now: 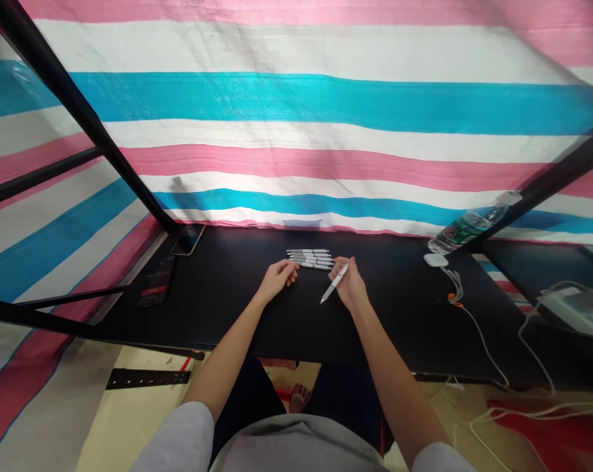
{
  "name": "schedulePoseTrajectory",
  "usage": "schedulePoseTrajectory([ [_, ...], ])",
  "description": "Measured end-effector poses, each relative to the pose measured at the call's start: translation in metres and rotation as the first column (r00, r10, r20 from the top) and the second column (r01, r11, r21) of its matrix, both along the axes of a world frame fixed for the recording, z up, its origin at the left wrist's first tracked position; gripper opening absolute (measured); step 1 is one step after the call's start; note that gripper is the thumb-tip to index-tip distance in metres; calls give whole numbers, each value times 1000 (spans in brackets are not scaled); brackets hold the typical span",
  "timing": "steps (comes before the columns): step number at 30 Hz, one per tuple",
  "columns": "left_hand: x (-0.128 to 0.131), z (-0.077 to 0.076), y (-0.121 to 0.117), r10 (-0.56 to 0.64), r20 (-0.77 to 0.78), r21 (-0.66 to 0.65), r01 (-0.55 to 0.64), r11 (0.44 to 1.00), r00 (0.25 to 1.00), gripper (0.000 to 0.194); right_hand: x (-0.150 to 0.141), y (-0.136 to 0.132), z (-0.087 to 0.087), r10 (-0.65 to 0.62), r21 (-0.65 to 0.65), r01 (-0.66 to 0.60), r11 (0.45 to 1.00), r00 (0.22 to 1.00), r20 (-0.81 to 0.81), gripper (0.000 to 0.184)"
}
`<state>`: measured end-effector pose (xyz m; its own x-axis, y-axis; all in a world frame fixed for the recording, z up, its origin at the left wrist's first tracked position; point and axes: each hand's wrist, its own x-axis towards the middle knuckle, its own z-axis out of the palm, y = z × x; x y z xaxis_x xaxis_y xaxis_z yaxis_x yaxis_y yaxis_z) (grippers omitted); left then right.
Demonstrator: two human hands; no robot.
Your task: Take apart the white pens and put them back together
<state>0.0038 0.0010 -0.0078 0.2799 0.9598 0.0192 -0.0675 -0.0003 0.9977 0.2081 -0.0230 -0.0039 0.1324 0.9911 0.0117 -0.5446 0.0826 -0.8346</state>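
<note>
Several white pens (310, 257) lie side by side in a row on the black tabletop. A single white pen (333, 284) is in my right hand (349, 283), its tip slanting down and to the left over the table. My left hand (278, 278) rests at the left end of the row, its fingers loosely curled with nothing visible in them. Whether its fingertips touch the nearest pen I cannot tell.
On the left lie a dark phone (156, 282) and another phone-like device (189, 240). To the right, a clear bottle (468, 228) leans against the frame beside a white charger (436, 260) with cables. Striped sheeting (296, 101) hangs behind the black table (217, 282).
</note>
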Motion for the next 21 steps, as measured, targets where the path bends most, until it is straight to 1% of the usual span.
schedulePoseTrajectory([
  [4,0,0,0,0,-9,14,0,1000,1000,38,0,-2,-6,32,-17,-31,999,996,85,36],
  [7,0,-1,0,12,-31,58,-10,998,999,37,-1,-4,-8,59,-30,-56,998,991,118,35],
  [11,0,-3,-2,32,-153,176,-5,984,988,32,-2,-5,-8,81,-49,-74,996,980,182,33],
  [16,-1,0,-5,28,-297,320,71,945,954,26,-5,-5,-12,116,-85,-95,992,948,295,34],
  [18,-1,2,-6,45,-327,358,80,930,944,22,-5,-5,-14,109,-73,-86,994,908,404,33],
  [19,-2,2,-6,52,-344,374,86,924,937,20,-5,-5,-14,94,-58,-75,995,873,479,31],
  [21,-3,3,-6,63,-398,409,116,905,915,16,-4,-6,-14,24,6,-37,999,763,646,26],
])
